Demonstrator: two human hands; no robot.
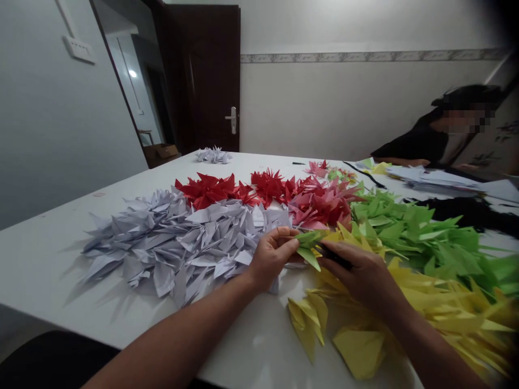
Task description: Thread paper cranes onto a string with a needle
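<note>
L hand (271, 256) was closed, thumb vs. fingers, on a green paper pc. (310, 246) at the near-L edge of the yellow pile (438, 302) (ref.). R hand (363, 275), above ref., gripped a slim dark item (338, 255), type unclear, next to the pc.; tip contact couldn't be confirmed. White pile (219, 237) lay L of ref.; green pile (430, 232), directly behind ref.; pink pile (320, 202), behind-L of ref. Co-worker (417, 141) was well beyond ref.
</note>
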